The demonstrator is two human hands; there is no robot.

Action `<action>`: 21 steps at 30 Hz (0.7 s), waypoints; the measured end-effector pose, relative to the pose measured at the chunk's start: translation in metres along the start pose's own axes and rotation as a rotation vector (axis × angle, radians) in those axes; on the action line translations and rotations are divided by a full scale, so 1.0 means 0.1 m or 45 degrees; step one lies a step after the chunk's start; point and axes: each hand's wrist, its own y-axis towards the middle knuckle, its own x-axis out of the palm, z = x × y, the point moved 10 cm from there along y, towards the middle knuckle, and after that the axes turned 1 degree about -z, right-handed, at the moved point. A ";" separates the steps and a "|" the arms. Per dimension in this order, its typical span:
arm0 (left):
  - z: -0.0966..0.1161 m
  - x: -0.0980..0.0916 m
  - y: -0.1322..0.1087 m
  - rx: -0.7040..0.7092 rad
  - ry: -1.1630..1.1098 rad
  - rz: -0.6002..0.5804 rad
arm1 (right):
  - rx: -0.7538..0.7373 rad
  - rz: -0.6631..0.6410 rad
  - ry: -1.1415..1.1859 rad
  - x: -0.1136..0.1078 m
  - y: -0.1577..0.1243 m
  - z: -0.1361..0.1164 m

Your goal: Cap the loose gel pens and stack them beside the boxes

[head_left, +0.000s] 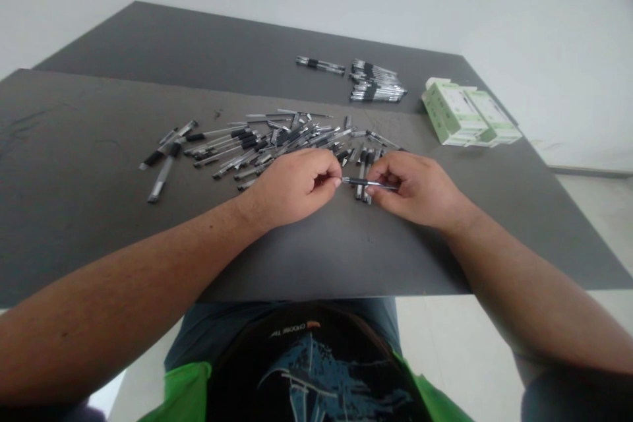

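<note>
Head view shows left fingers closed on one end and right fingers pinching the barrel of a pen over the counter, grouped pens apparently done behind, scattered pen parts left.

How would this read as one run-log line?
left hand: pinching one end of pen; right hand: holding same pen; pen parts: heaped beyond hands; green boxes: farther right

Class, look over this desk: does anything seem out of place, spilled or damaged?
Two things: dark streaks mar the grey table at left, scratches or stains, I cannot tell; and the jumble of pen parts lies at all angles, untidy against the grouped pens farther back.
</note>
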 end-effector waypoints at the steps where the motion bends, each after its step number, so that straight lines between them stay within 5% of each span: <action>1: 0.00 -0.01 0.00 0.003 0.006 0.005 | -0.015 -0.006 -0.012 0.01 0.00 -0.01; 21: 0.02 -0.02 0.00 0.059 0.037 0.022 | -0.017 -0.041 0.010 0.05 0.02 0.02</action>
